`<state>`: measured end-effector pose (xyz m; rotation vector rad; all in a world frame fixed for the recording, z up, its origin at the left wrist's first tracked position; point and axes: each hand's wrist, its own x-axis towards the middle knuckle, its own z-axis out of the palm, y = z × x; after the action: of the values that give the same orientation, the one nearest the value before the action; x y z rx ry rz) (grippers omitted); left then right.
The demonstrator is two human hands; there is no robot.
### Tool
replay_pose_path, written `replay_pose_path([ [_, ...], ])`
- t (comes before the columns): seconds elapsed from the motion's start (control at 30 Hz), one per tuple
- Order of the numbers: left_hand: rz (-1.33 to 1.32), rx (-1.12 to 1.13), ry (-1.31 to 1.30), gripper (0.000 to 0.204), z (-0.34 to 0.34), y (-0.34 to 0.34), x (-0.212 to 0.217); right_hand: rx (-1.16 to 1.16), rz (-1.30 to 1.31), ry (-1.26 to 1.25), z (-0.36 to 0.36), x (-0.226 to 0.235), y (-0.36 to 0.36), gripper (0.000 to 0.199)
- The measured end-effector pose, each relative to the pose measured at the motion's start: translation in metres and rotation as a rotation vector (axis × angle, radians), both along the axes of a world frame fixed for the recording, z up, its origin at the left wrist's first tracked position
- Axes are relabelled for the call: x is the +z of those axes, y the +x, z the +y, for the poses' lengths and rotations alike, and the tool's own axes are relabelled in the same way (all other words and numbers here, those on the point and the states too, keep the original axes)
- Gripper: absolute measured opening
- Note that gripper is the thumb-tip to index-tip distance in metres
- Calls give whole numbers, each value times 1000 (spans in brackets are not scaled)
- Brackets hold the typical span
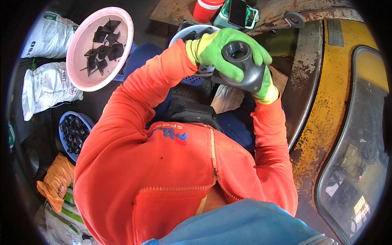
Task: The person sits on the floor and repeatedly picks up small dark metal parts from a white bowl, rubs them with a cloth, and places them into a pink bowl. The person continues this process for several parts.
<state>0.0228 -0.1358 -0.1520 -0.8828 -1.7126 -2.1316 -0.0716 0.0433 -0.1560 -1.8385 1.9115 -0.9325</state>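
Observation:
Both my hands, in green gloves with yellow cuffs, are raised in front of me around a black hollow part (251,77). It looks like moulded plastic, with a round open neck turned up toward me. My left hand (216,51) wraps over the neck, thumb on the near side and fingers round the far side. At the part's right side is my right hand (267,86), closed against it, its fingers mostly hidden behind the part. Just beyond my hands, a pale colander (179,40) with dark pieces in it is partly covered.
At left, a pink basin (72,51) and a blue basket (64,136) hold several black pieces. White sacks (51,87) and an orange bag (57,179) lie nearby. A worn yellow machine (316,134) flanks my right arm. Beyond are a red container (204,11) and a phone (237,13).

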Motion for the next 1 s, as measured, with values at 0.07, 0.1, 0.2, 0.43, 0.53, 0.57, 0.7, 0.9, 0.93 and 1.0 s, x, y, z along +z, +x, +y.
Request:
replay_pose_path([
  [0.07, 16, -67, -48, 48, -3, -2, 1, -47, -329, 23, -1, -14, 3, 65],
  [0.1, -2, -84, -36, 49, -2, -3, 1, -49, -368, 44, 0, -16, 1, 65],
  [0.2, -72, -15, -23, 49, -4, -3, -4, -146, -518, 1, -2, -19, -2, 58],
  [0.43, 24, 656, -59, 52, 23, -2, -4, -379, 74, -308, -22, -3, 4, 45],
  [0.53, 27, 774, -107, 52, 32, 2, -1, -406, 80, -358, -28, -4, 17, 39],
  [0.57, 12, 720, -64, 51, 31, 4, 0, -390, -230, -325, -28, -2, 17, 47],
  [0.7, -26, 440, -69, 46, 11, 8, 0, -139, -92, -257, -23, 11, 13, 70],
  [0.9, 29, 94, -120, 47, -3, 10, 6, 18, 104, -25, -6, 16, 20, 64],
  [0.93, -3, 11, -102, 47, -2, 10, 7, 53, 202, -21, -3, 15, 22, 64],
  [1.0, 63, -98, -96, 50, 1, 9, 7, 74, 156, -16, 3, 11, 24, 62],
])
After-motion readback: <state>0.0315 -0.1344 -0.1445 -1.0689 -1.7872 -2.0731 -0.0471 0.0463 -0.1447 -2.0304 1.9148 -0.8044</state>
